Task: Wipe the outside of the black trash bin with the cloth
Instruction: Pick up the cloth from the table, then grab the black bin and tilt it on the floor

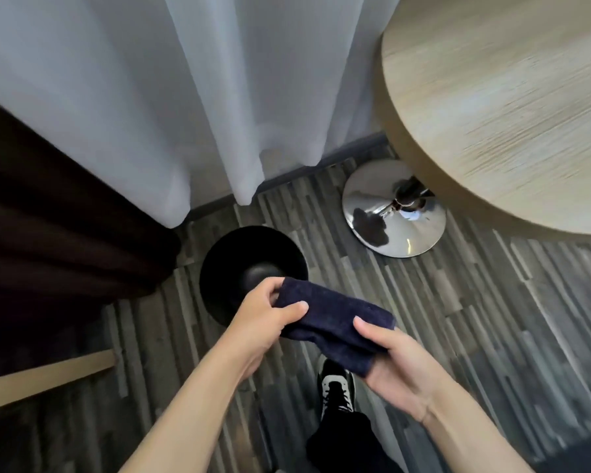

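Observation:
The round black trash bin (243, 257) stands open on the patterned floor below the curtains, seen from above. A folded dark navy cloth (335, 319) is stretched between both hands just in front of the bin and above its near rim. My left hand (263, 322) pinches the cloth's left end, thumb on top. My right hand (400, 367) grips the cloth's right end from below, thumb over it. The cloth hides part of the bin's near edge and does not clearly touch it.
White sheer curtains (185, 97) and a dark brown drape (48, 216) hang behind the bin. A round wooden table (512, 104) with a chrome base (393, 213) stands to the right. My shoe (336, 387) is below the cloth. A wooden furniture edge (48, 377) lies left.

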